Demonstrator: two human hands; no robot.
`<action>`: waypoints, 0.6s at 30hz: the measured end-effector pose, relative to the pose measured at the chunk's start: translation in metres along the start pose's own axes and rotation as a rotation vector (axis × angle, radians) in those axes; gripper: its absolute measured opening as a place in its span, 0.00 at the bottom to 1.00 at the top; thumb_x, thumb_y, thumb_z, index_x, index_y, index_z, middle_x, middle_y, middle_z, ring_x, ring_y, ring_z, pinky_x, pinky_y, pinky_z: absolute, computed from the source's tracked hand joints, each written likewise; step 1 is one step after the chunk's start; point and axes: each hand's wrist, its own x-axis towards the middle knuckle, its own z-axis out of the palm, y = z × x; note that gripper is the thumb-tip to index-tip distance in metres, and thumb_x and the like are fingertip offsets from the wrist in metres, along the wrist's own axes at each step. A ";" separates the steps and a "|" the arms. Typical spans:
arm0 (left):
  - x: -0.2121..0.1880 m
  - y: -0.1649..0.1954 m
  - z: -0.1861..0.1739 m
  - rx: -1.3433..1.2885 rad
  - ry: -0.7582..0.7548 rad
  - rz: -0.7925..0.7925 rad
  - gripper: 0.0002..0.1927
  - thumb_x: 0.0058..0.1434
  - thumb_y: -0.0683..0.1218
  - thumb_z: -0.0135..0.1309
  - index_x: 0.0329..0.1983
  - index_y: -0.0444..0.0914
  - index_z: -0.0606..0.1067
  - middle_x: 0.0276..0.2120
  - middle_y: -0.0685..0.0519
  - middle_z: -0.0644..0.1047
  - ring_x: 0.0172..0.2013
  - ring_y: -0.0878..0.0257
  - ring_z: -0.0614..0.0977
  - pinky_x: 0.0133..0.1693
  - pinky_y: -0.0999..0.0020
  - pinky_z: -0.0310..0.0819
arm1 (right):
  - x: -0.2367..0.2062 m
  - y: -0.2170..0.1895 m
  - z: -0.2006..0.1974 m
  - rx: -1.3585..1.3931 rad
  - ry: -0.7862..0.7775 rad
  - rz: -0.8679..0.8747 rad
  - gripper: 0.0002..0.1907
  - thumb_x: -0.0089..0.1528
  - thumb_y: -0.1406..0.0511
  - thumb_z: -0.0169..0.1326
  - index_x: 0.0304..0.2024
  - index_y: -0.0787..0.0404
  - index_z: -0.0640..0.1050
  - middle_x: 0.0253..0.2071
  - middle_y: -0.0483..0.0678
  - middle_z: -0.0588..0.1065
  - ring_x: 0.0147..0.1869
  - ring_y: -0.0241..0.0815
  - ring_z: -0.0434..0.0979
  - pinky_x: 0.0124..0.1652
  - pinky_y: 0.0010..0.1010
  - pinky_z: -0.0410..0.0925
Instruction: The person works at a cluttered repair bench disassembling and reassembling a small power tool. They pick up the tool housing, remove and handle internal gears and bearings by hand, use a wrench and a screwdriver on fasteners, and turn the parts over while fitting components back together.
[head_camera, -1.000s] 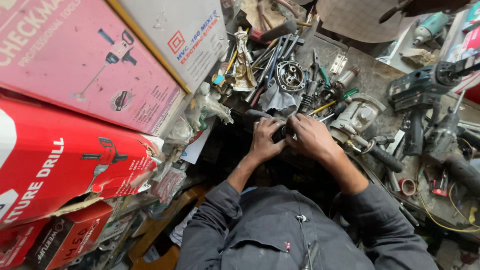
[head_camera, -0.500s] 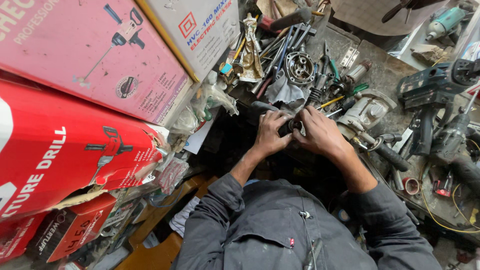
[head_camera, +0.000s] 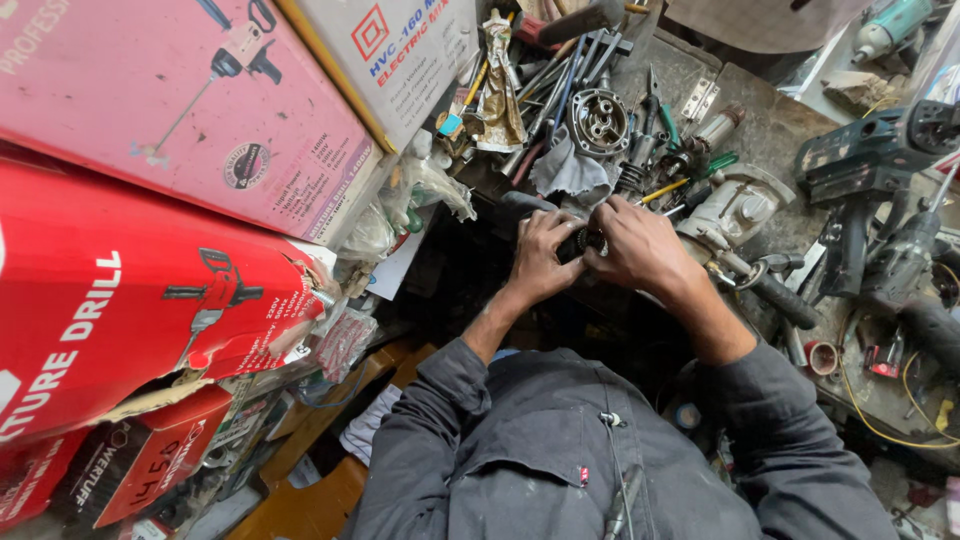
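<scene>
Both hands meet over the middle of the cluttered grey desk (head_camera: 760, 120). The left hand (head_camera: 540, 255) is curled around the left end of a small dark cylindrical metal part (head_camera: 578, 243), fingers wrapped and closed on it; the right hand (head_camera: 640, 248) covers its right end, fingers bent down over it, so that only a short ribbed stretch of the part shows between them. What lies under the right palm cannot be told.

As a judgement, the work on this part is in its middle: it is in hand, off the desk, and nothing shows it fitted into any housing yet. A round black gear housing (head_camera: 598, 120) lies far of the hands on a grey rag (head_camera: 570, 172), and a pale grey metal tool casing (head_camera: 735, 205) sits just right of them, both apparently apart from the held piece. Loose screwdrivers and pliers lie around. Large red cardboard boxes (head_camera: 150, 300) are stacked on the left.
</scene>
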 end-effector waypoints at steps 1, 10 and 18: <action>0.000 0.000 0.000 -0.002 0.005 0.005 0.25 0.51 0.53 0.65 0.52 0.42 0.78 0.48 0.54 0.78 0.53 0.54 0.75 0.56 0.56 0.63 | 0.002 0.001 0.000 -0.011 -0.005 -0.008 0.23 0.52 0.56 0.62 0.40 0.66 0.71 0.38 0.58 0.71 0.44 0.60 0.76 0.41 0.47 0.70; 0.000 -0.001 0.001 0.016 0.005 -0.011 0.24 0.53 0.54 0.64 0.53 0.42 0.79 0.49 0.53 0.77 0.53 0.54 0.75 0.55 0.55 0.63 | 0.003 0.009 0.005 0.055 -0.073 0.034 0.26 0.53 0.54 0.61 0.43 0.65 0.70 0.40 0.59 0.70 0.46 0.61 0.75 0.43 0.48 0.69; -0.003 0.014 -0.018 -0.050 0.054 0.022 0.26 0.50 0.47 0.69 0.54 0.44 0.78 0.49 0.52 0.76 0.52 0.54 0.77 0.55 0.56 0.66 | -0.001 0.011 0.002 0.171 -0.083 0.034 0.24 0.54 0.55 0.61 0.44 0.64 0.72 0.41 0.58 0.70 0.46 0.61 0.74 0.44 0.47 0.69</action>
